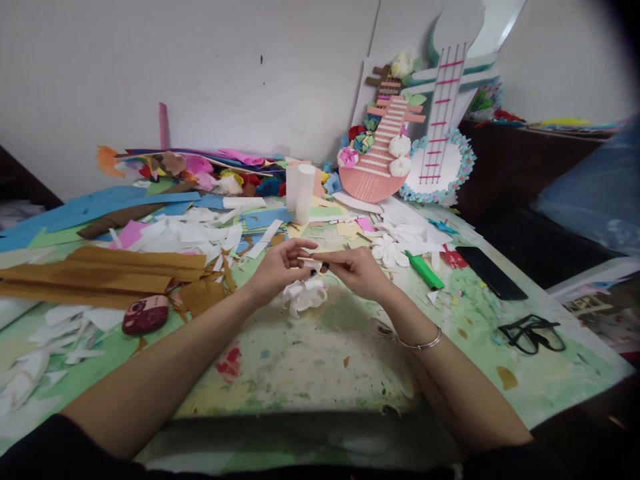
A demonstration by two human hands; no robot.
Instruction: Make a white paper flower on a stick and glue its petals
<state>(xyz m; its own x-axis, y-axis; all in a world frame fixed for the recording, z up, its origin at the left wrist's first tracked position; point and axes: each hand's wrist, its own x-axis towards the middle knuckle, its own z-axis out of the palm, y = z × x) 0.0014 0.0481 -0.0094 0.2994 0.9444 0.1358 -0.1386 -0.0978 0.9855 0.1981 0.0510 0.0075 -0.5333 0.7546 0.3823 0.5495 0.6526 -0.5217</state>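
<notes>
My left hand [278, 270] and my right hand [359, 272] meet above the middle of the table. Their thumbs and fingers close on a small white paper piece [313, 265], mostly hidden by the fingertips. Right below them is a white paper flower [303, 297] with curled petals; whether it touches the fingers I cannot tell. Another white paper flower [389, 251] lies flat beyond my right hand, near a green glue tube [424, 269].
White scraps [190, 233] and brown paper [100, 277] cover the left side, with a maroon case [145, 315] in front. A white paper roll [304, 193] stands behind my hands. To the right lie a phone [491, 272] and glasses [534, 333]. Decorated paper instruments [375, 180] lean at the back.
</notes>
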